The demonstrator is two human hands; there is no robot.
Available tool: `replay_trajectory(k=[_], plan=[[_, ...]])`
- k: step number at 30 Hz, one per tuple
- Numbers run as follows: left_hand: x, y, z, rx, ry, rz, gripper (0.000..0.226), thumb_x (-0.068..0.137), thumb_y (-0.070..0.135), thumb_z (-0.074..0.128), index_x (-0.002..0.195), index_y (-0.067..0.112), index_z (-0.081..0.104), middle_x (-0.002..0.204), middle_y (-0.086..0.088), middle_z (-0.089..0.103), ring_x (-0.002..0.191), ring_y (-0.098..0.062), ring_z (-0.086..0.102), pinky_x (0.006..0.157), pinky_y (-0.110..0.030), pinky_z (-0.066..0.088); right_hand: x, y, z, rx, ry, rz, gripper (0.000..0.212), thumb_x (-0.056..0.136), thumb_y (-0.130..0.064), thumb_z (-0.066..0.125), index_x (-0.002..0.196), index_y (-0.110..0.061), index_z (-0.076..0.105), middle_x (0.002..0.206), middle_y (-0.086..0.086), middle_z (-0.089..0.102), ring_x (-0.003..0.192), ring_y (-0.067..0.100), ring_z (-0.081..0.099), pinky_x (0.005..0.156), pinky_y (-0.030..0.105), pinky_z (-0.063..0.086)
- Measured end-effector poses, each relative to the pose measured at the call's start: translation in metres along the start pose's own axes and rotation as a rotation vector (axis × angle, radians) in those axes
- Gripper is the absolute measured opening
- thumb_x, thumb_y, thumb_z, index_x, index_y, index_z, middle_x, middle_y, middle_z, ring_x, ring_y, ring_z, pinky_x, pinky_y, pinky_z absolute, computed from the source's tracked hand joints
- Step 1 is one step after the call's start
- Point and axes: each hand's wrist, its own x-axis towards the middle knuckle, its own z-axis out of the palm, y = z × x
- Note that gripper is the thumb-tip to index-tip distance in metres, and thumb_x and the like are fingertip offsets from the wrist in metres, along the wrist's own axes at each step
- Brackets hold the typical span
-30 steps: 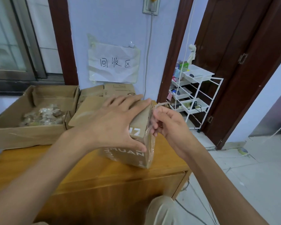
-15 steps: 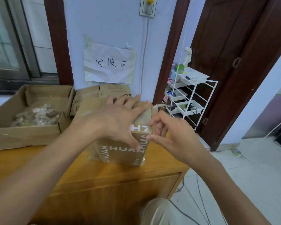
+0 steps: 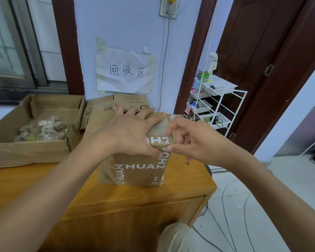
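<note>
Now that the box (image 3: 140,170) has come down flat on the wooden cabinet (image 3: 153,199), it no longer tips up on its edge like it did a second ago. Its front, with the big white letters, faces me, near the cabinet's right end. My left hand (image 3: 129,135) stays on top of it, wide and flat. The fingers are spread and the thumb is down on the front edge, pressing. My right hand (image 3: 195,142) has dropped from the far top corner to the near top corner. Its fingers are bent, and the thumb and first finger nip that corner. A bit of clear tape (image 3: 175,116) sticks up behind it. I cannot tell if any tape is between the fingers. I think I am hunting for a new tape end to peel while the box is held steady.
</note>
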Motion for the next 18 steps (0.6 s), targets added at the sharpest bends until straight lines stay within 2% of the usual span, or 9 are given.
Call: replay_trajectory(k=[2, 5, 7, 11, 14, 18], plan=[[-0.001, 0.001, 0.001, -0.001, 0.007, -0.013, 0.117, 0.069, 0.097, 0.048, 0.159, 0.049, -0.009, 0.172, 0.01, 0.005, 0.152, -0.026, 0.019, 0.12, -0.054, 0.013, -0.002, 0.004, 0.0, -0.002, 0.021, -0.023, 0.03, 0.094, -0.041, 0.076, 0.118, -0.032, 0.06, 0.085, -0.014, 0.071, 0.062, 0.009, 0.071, 0.067, 0.039, 0.059], [-0.001, 0.002, 0.001, -0.002, 0.012, -0.008, 0.117, 0.069, 0.097, 0.048, 0.159, 0.048, -0.009, 0.172, 0.01, 0.003, 0.152, -0.026, 0.019, 0.12, -0.054, 0.013, -0.005, 0.007, 0.001, -0.18, 0.092, -0.061, 0.026, 0.091, -0.046, 0.075, 0.111, -0.033, 0.065, 0.092, -0.02, 0.07, 0.08, 0.001, 0.07, 0.073, 0.032, 0.057], [-0.001, 0.002, 0.001, 0.001, 0.021, -0.005, 0.118, 0.069, 0.097, 0.048, 0.159, 0.048, -0.01, 0.172, 0.01, 0.003, 0.152, -0.025, 0.019, 0.12, -0.054, 0.013, -0.006, 0.008, 0.0, -0.213, 0.077, -0.067, 0.024, 0.09, -0.046, 0.075, 0.106, -0.034, 0.062, 0.089, -0.019, 0.07, 0.084, 0.0, 0.068, 0.076, 0.03, 0.056], [-0.002, 0.004, 0.004, 0.013, 0.046, 0.002, 0.118, 0.068, 0.097, 0.048, 0.159, 0.047, -0.009, 0.172, 0.008, 0.006, 0.152, -0.026, 0.02, 0.119, -0.056, 0.014, 0.003, 0.001, -0.014, -0.193, -0.117, -0.008, 0.023, 0.091, -0.039, 0.078, 0.095, -0.035, 0.056, 0.074, -0.014, 0.066, 0.069, 0.005, 0.066, 0.068, 0.027, 0.052], [-0.004, 0.003, 0.006, 0.006, 0.06, 0.006, 0.118, 0.067, 0.097, 0.046, 0.159, 0.048, -0.009, 0.172, 0.009, 0.006, 0.151, -0.025, 0.02, 0.118, -0.056, 0.014, 0.017, -0.011, -0.026, -0.203, -0.285, 0.004, 0.018, 0.094, -0.031, 0.077, 0.092, -0.025, 0.06, 0.067, -0.01, 0.059, 0.058, 0.006, 0.054, 0.058, 0.018, 0.042], [-0.005, 0.001, 0.006, -0.024, 0.042, -0.019, 0.117, 0.066, 0.098, 0.045, 0.158, 0.049, -0.009, 0.171, 0.011, 0.007, 0.152, -0.026, 0.019, 0.12, -0.059, 0.012, 0.027, -0.014, -0.034, -0.154, -0.364, -0.011, 0.021, 0.096, -0.026, 0.076, 0.085, -0.02, 0.059, 0.061, -0.009, 0.05, 0.054, 0.006, 0.042, 0.055, 0.017, 0.037]])
